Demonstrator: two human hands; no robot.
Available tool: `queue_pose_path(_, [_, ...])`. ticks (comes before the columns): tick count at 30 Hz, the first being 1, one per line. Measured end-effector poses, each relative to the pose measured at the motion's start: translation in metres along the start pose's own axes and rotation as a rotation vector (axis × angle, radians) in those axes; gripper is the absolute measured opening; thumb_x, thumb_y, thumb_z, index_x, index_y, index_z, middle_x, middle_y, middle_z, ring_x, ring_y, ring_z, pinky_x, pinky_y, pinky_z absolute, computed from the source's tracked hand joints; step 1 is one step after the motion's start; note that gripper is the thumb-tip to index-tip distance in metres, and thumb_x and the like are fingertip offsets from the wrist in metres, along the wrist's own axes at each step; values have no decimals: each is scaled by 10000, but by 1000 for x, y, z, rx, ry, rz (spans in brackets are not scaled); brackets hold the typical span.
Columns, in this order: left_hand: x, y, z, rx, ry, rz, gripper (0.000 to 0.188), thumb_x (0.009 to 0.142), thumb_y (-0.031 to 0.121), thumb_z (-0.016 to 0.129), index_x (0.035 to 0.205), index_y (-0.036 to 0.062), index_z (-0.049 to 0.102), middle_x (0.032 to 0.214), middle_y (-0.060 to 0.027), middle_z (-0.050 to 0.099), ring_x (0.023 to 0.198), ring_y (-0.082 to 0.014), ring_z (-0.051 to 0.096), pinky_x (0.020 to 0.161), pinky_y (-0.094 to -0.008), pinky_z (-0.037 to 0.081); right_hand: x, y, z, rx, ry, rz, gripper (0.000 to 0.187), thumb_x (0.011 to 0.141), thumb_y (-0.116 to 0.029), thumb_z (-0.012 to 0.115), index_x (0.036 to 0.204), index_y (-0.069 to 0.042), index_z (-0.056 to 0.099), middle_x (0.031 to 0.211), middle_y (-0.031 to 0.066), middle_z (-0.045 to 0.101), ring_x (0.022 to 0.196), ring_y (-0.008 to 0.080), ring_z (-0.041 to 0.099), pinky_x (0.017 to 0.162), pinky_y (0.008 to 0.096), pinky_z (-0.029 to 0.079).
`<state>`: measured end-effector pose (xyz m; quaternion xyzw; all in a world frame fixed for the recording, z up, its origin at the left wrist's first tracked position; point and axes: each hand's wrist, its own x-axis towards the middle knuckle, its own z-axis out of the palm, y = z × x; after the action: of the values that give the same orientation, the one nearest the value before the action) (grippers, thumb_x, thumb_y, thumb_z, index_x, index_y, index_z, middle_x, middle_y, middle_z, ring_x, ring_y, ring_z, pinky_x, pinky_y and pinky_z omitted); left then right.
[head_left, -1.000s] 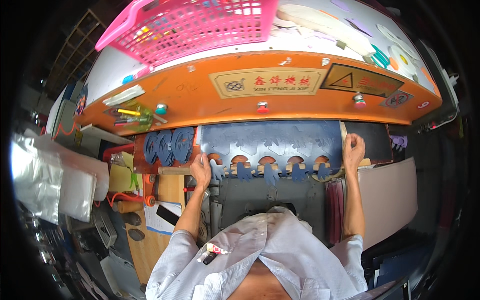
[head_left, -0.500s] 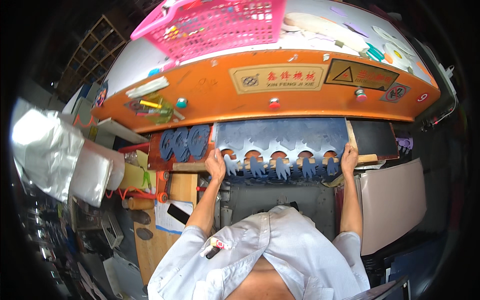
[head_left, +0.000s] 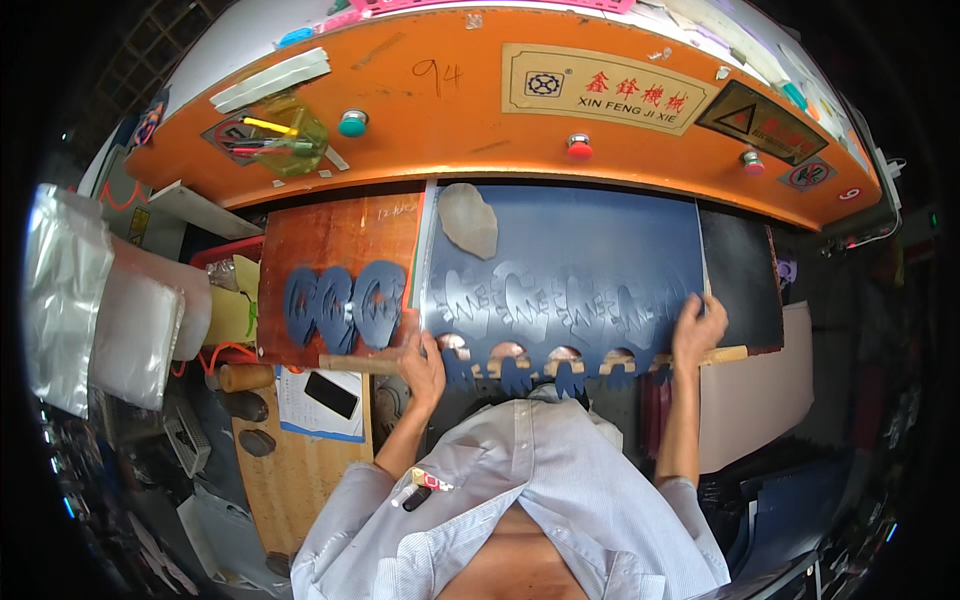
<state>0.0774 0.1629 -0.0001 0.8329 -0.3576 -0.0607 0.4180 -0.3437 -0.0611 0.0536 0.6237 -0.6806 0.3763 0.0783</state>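
Blue sheet [head_left: 590, 230] now lies farther out from under the orange machine [head_left: 420, 90], exposing its far part and the grey piece [head_left: 468, 220] there, while left hand [head_left: 422, 368] and right hand [head_left: 699, 328] curl at its sides, whether gripping I cannot tell.

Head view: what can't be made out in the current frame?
In the head view:
Pink basket: mostly cut off by the top edge.
Blue sheet: any part hidden beneath the orange beam.
Left hand, right hand: grip unclear, hidden by their own fingers.
Paper: partly covered by black phone.
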Motion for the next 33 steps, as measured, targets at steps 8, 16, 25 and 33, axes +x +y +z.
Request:
queue_pose_path(8, [-83,-10,-40,-4,-93,-176,262,1037,145,598,820,3,633,723,-235,672,625,-432,648,583,-494,476,-103,-297,91,457,-844,-439,916,639,-417,957,1374,1,605,1469,290,493,1344,475,438,1137,547,392])
queue_pose_path(16, [-111,-5,-57,-86,-116,-250,275,1068,117,573,832,-10,637,738,-133,746,574,-223,642,580,-372,500,-46,-248,69,1081,-1223,475,807,676,-316,932,1358,-2,639,1365,267,581,1271,376,536,1021,501,526])
queue_pose_path(25, [-87,14,-56,43,-125,-208,298,1080,132,550,819,5,617,710,-102,747,534,-196,590,556,-351,478,-74,-213,62,469,-767,-368,817,678,-308,910,1383,-39,599,1441,245,477,1234,395,484,969,551,485])
queue_pose_path(33, [-39,10,0,-131,30,-161,287,1055,163,609,811,15,639,684,-149,702,559,-297,639,550,-417,474,-7,-174,86,583,-667,-266,599,858,-337,819,1295,41,661,1457,257,568,1357,420,507,1165,495,412])
